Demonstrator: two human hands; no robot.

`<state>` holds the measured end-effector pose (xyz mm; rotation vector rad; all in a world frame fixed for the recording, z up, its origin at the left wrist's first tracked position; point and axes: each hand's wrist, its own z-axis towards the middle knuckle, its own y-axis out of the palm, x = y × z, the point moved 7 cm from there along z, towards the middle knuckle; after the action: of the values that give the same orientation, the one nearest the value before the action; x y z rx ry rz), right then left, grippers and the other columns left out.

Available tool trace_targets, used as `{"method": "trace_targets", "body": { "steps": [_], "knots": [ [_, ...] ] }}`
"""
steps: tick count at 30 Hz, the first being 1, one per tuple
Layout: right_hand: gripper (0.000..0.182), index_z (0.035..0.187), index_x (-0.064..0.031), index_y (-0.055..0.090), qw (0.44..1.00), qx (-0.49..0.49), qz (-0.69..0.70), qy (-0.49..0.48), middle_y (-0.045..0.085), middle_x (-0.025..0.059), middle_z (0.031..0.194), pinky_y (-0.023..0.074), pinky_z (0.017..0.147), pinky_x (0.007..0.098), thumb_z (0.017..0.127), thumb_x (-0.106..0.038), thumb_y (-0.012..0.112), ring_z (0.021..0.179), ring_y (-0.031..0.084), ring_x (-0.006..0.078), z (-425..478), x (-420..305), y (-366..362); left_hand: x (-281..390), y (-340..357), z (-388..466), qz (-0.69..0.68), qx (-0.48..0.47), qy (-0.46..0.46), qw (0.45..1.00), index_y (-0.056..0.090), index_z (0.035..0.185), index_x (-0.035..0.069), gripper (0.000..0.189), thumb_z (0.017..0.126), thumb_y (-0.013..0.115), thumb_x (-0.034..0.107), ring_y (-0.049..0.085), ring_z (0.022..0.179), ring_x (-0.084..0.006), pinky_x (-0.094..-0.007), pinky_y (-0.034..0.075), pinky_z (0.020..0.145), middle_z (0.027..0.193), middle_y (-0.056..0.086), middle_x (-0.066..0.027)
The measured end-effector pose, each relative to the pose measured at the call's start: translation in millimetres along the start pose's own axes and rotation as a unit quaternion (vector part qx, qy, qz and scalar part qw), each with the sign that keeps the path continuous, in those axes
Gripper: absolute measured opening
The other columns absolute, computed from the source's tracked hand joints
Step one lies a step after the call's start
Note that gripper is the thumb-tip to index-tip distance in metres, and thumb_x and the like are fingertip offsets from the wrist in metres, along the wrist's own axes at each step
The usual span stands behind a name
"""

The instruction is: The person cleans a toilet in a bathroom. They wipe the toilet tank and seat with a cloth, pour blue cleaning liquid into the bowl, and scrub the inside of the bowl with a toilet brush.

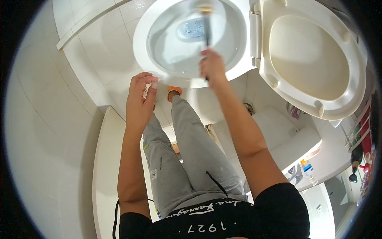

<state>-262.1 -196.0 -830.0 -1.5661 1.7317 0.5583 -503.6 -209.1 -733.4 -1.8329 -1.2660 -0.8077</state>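
Note:
My right hand (213, 67) is closed around the dark handle of a brush (206, 28), held over the open toilet bowl (155, 47). Motion blurs the brush head, which has a gold-coloured collar near the bowl's far side. Bluish water (192, 29) with bubbles lies at the bottom of the bowl. Just off the bowl's near left rim, my left hand (140, 95) is raised with bent fingers, the thumb apart from them. A small white dotted patch shows between thumb and fingers; whether the hand holds it cannot be told.
The raised toilet seat and lid (310, 59) stand at the right. A white washbasin (294, 146) with a tap (295, 173) is at the lower right, beside a wire rack (356, 134) of items. A pale panel (107, 167) stands left of my legs, and tiled floor surrounds the toilet.

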Motion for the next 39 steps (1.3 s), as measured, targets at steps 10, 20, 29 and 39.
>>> {"method": "trace_targets", "body": {
  "steps": [10, 20, 29, 39],
  "knots": [
    [0.039, 0.09, -0.0011, 0.048, 0.966, 0.091, 0.041, 0.239, 0.052, 0.0088, 0.061, 0.0386, 0.039, 0.0342, 0.096, -0.039, 0.038, 0.043, 0.05, 0.0213, -13.3, 19.0, -12.0, -4.6, 0.4, -5.8, -0.002, -0.003, -0.044, 0.999, 0.059, 0.104, 0.007, 0.017, 0.088, 0.052, 0.01, 0.05, 0.107, -0.0179, -0.0298, 0.043, 0.084, 0.117, 0.051, -0.008],
    [0.034, 0.099, 0.003, 0.054, 0.787, -0.104, -0.603, 0.074, 0.06, 0.0283, 0.103, 0.0477, 0.083, 0.0472, 0.09, -0.026, 0.039, 0.1, 0.059, 0.039, 11.7, 17.6, -14.4, -13.0, -0.1, -8.7, -0.015, 0.023, -0.032, 0.999, 0.059, 0.102, 0.007, 0.015, 0.089, 0.051, 0.01, 0.052, 0.1, -0.0164, -0.0278, 0.046, 0.074, 0.116, 0.051, -0.0057],
    [0.042, 0.125, -0.0285, 0.053, 0.491, -0.162, -0.854, -0.057, 0.066, 0.0121, 0.092, 0.0519, 0.073, 0.0414, 0.09, -0.012, 0.037, 0.088, 0.064, 0.0287, 115.3, -9.9, -8.0, -14.4, -0.8, -3.6, 0.036, 0.015, -0.001, 0.999, 0.058, 0.102, 0.007, 0.015, 0.088, 0.052, 0.008, 0.052, 0.104, -0.0185, -0.0282, 0.046, 0.075, 0.115, 0.051, -0.0071],
    [0.039, 0.126, -0.0294, 0.052, 0.424, -0.158, -0.883, -0.124, 0.065, 0.0113, 0.086, 0.0518, 0.066, 0.0424, 0.09, -0.017, 0.044, 0.077, 0.064, 0.0283, 82.2, -170.5, -34.3, -10.7, -23.2, -8.4, -0.012, 0.063, -0.008, 0.998, 0.059, 0.101, 0.007, 0.015, 0.088, 0.052, 0.01, 0.053, 0.105, -0.0213, -0.0287, 0.048, 0.067, 0.115, 0.052, -0.0087]
  ]
}}
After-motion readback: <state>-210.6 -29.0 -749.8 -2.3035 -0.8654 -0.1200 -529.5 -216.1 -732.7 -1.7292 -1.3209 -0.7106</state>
